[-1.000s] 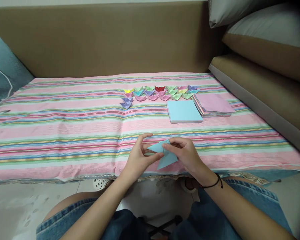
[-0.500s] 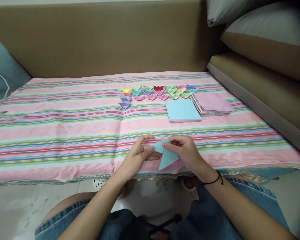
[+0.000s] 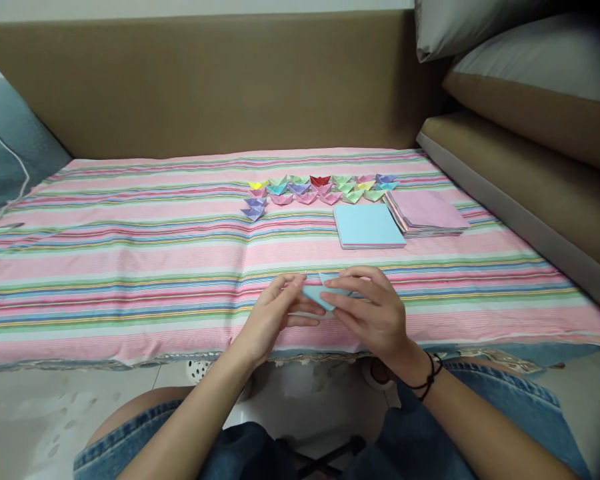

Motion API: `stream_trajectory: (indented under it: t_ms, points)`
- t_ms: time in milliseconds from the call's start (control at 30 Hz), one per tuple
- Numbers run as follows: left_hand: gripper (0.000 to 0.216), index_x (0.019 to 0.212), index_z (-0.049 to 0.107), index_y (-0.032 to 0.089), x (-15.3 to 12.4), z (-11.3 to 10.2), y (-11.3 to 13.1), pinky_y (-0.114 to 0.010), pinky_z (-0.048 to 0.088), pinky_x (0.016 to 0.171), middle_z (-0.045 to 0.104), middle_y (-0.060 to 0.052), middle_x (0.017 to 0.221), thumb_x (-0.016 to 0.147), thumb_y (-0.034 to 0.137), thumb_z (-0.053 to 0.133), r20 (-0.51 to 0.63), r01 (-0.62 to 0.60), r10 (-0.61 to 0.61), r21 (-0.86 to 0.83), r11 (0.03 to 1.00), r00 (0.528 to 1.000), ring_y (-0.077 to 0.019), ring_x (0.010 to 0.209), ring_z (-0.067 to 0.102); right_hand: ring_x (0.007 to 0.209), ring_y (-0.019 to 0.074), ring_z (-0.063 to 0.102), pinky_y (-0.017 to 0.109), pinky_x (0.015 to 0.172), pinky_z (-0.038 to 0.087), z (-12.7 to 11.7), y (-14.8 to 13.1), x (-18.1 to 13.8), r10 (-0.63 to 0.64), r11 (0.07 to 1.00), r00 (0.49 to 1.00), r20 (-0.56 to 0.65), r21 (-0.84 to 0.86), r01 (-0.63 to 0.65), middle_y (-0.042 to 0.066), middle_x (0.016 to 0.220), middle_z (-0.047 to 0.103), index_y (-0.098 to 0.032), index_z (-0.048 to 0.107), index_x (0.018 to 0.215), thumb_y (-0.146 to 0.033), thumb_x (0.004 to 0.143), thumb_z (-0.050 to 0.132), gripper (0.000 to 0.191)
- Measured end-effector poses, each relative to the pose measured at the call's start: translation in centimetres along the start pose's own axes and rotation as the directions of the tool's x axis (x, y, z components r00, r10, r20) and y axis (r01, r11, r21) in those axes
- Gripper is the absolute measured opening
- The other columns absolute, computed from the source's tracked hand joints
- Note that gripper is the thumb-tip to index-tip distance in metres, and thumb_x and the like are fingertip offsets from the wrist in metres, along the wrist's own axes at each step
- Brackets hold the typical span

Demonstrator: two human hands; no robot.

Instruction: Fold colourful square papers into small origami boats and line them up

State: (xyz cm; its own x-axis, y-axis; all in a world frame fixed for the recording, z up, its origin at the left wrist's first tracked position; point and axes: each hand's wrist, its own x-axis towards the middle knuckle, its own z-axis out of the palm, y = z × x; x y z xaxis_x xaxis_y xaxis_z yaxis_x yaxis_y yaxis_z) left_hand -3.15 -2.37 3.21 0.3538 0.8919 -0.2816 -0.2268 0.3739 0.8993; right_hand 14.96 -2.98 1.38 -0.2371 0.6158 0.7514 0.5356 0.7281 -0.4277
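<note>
A piece of light blue origami paper [image 3: 318, 296], folded into a small boat-like shape with a point sticking up, is held above the near edge of the striped cloth. My left hand [image 3: 279, 303] pinches its left end between thumb and fingers. From the right, my right hand [image 3: 373, 303] grips the other end, its fingers lying across the front and hiding much of that side. Farther back sits a square stack of paper with a light blue sheet [image 3: 369, 225] on top.
Several folded paper boats [image 3: 320, 181] in many colours stand in rows toward the back. A second paper stack [image 3: 427, 212], pink on top, adjoins the blue one. Cushions [image 3: 525, 180] pile up at the right. A white cable [image 3: 17, 160] hangs at far left.
The lower triangular flap of the blue paper, which pointed down toward me, is now folded up. My right hand has turned so its fingers lie over the front.
</note>
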Motion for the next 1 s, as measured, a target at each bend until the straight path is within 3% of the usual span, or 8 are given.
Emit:
stream_trajectory:
  t_ms: [167,267,367,433,533,667,833,1000]
  points:
    - [0.040,0.103,0.046,0.021,0.1,0.0,0.0,-0.025,0.050,0.064,0.043,0.013,0.046,0.072,0.032,0.069,-0.137,-0.166,0.177,0.089,0.982,0.975,-0.0072,0.048,0.051,0.115,0.0271,0.047,0.048,0.092,0.043,0.5,-0.4,-0.1,-0.057,0.998,0.990,0.129,-0.004,0.057,0.005,0.117,0.062,-0.029,0.065,0.103,-0.015,0.078,0.062,0.029]
    - [0.036,0.101,0.046,0.021,0.1,-0.4,0.1,-0.025,0.049,0.065,0.042,0.013,0.045,0.074,0.032,0.067,-0.172,-0.198,0.225,0.161,0.967,0.959,-0.0078,0.048,0.051,0.124,0.0280,0.040,0.049,0.097,0.040,0.9,-0.5,-0.1,0.180,0.968,0.979,0.092,0.159,-0.193,0.008,0.133,0.047,-0.028,0.055,0.118,-0.024,0.079,0.060,0.040]
    - [0.027,0.094,0.047,0.020,0.3,-0.6,0.0,-0.027,0.049,0.067,0.049,0.010,0.048,0.077,0.033,0.065,-0.097,-0.212,0.237,0.218,0.953,0.967,-0.0109,0.056,0.056,0.116,0.0249,0.050,0.040,0.091,0.047,1.4,-0.3,-0.2,0.488,0.773,0.863,0.127,0.395,-0.496,0.010,0.126,0.053,-0.025,0.048,0.122,-0.028,0.081,0.060,0.043]
    - [0.023,0.090,0.049,0.020,0.4,-0.7,-0.2,-0.026,0.048,0.067,0.055,0.007,0.052,0.078,0.032,0.064,-0.057,-0.230,0.250,0.242,0.943,0.967,-0.0117,0.060,0.058,0.100,0.0226,0.059,0.035,0.080,0.051,1.6,0.0,-0.4,0.579,0.610,0.778,0.242,0.505,-0.611,0.009,0.108,0.062,-0.022,0.055,0.110,-0.030,0.080,0.062,0.032]
    - [0.022,0.083,0.053,0.018,0.6,-0.6,-0.4,-0.025,0.047,0.063,0.062,0.004,0.059,0.074,0.031,0.068,-0.116,-0.251,0.284,0.242,0.937,0.952,-0.0118,0.059,0.058,0.081,0.0195,0.062,0.031,0.069,0.051,1.8,0.3,-0.5,0.591,0.470,0.715,0.373,0.561,-0.681,0.005,0.086,0.065,-0.019,0.060,0.092,-0.031,0.076,0.066,0.021]
    - [0.020,0.078,0.064,0.016,0.6,-0.5,-0.2,-0.025,0.048,0.059,0.068,-0.002,0.070,0.068,0.031,0.072,-0.211,-0.265,0.325,0.269,0.926,0.922,-0.0147,0.064,0.061,0.073,0.0171,0.062,0.028,0.063,0.049,1.4,0.3,-0.2,0.531,0.398,0.669,0.521,0.544,-0.739,0.004,0.083,0.067,-0.020,0.062,0.091,-0.032,0.068,0.073,0.028]
    - [0.014,0.078,0.073,0.018,0.7,-0.8,-0.1,-0.026,0.048,0.063,0.072,-0.005,0.077,0.070,0.029,0.070,-0.070,-0.231,0.274,0.367,0.901,0.959,-0.0177,0.073,0.064,0.071,0.0152,0.064,0.030,0.069,0.052,0.8,0.6,0.2,0.454,0.255,0.602,0.657,0.552,-0.794,0.005,0.081,0.069,-0.017,0.066,0.091,-0.042,0.078,0.063,0.028]
    - [0.021,0.083,0.070,0.018,0.7,-0.9,-0.7,-0.025,0.046,0.059,0.068,-0.003,0.067,0.067,0.030,0.073,-0.014,-0.205,0.224,0.352,0.913,0.974,-0.0156,0.065,0.062,0.060,0.0129,0.062,0.026,0.059,0.049,1.1,0.5,0.1,0.496,0.285,0.571,0.655,0.498,-0.819,0.002,0.065,0.067,-0.016,0.065,0.070,-0.037,0.070,0.071,0.021]
